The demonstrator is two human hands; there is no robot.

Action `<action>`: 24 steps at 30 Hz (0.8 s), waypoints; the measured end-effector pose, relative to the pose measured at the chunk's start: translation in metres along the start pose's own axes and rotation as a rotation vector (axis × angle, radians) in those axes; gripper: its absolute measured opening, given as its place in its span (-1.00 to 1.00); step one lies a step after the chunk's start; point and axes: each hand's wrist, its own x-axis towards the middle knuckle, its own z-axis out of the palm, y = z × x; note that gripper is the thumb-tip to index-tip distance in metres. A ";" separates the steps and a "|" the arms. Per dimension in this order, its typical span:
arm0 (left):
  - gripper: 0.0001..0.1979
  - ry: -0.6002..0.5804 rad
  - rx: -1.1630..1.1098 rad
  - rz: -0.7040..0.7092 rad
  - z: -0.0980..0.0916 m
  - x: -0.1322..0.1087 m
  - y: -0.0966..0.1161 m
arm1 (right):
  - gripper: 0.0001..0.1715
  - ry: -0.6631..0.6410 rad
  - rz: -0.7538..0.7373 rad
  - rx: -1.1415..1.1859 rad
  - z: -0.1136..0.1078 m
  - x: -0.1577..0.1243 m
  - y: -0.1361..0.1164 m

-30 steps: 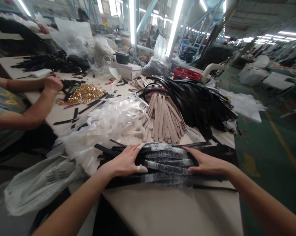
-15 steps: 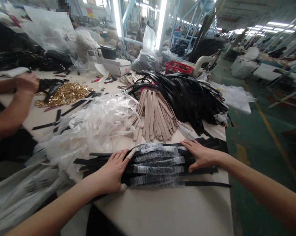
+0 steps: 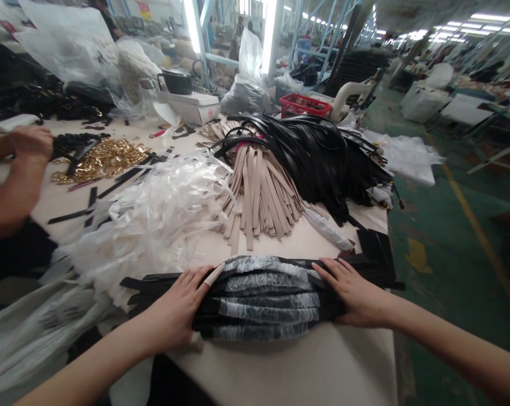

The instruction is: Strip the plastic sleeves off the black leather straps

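Note:
A bundle of black straps (image 3: 267, 316) lies crosswise at the near side of the table, its middle part wrapped in bands of clear wrinkled plastic (image 3: 272, 280). My left hand (image 3: 174, 310) is closed round the bundle's left part, fingers over the top and thumb on the near side. Pale coverings sit on its index finger and thumb tip. My right hand (image 3: 356, 293) grips the right part, with its thumb hidden below the straps. Strap ends stick out past both hands. Behind the bundle, beige straps (image 3: 259, 192) fan out beside a heap of glossy black straps (image 3: 314, 152).
Crumpled white plastic (image 3: 153, 208) covers the left middle of the table (image 3: 306, 366). Gold metal pieces (image 3: 106, 158) lie beyond, near another person's arm (image 3: 22, 175). A red basket (image 3: 303, 105), a black cup (image 3: 176, 82) and a white box (image 3: 193, 107) stand at the back.
My right hand has come down over the near straps, and the lowest loose strap is now gathered in with the bundle. The bundle looks tighter and sits slightly nearer to me.

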 end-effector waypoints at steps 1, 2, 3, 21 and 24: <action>0.15 -0.004 0.003 -0.001 0.000 -0.002 -0.001 | 0.42 0.023 -0.025 0.006 -0.002 0.002 0.004; 0.13 -0.002 0.004 -0.003 0.001 -0.004 -0.002 | 0.34 0.045 -0.041 0.010 -0.004 0.003 0.007; 0.10 0.002 0.003 -0.005 0.003 -0.006 -0.004 | 0.27 0.062 -0.052 0.013 -0.006 0.005 0.010; -0.47 -0.022 -0.019 -0.269 0.001 -0.019 0.009 | -0.46 0.040 0.017 0.073 0.006 0.017 0.014; -0.36 -0.044 -0.118 -0.224 0.000 -0.031 0.006 | -0.26 0.074 0.020 0.108 0.014 0.004 0.009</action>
